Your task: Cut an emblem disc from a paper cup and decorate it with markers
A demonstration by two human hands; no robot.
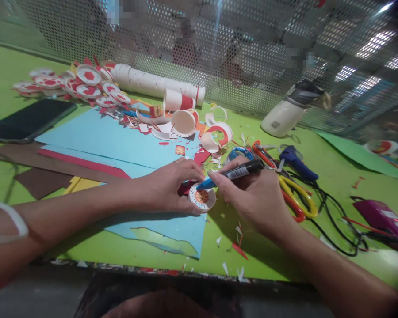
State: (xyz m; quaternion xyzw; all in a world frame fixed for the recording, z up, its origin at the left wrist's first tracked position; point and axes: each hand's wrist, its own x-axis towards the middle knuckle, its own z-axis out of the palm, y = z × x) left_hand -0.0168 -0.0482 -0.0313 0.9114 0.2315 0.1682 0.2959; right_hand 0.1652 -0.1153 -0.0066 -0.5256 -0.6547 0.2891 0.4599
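A small round white paper disc (208,204), with an orange emblem in its middle and blue marks around it, is held by its edge in my left hand (162,187). The thumb and fingers close on its left side. My right hand (260,201) grips a marker pen (240,171) with a dark barrel and a blue front part. Its blue end meets the upper left of the disc's face. Beneath my left hand lie blue paper sheets (116,139), and red paper partly shows behind the disc.
Paper cups (182,123), a long cup stack (152,84) and a pile of red-and-white discs (88,76) stand behind. A phone (31,119) lies left. Toward the right are scissors (301,196), a blue glue gun (296,162), cables, a purple device (381,216) and a bottle (283,115).
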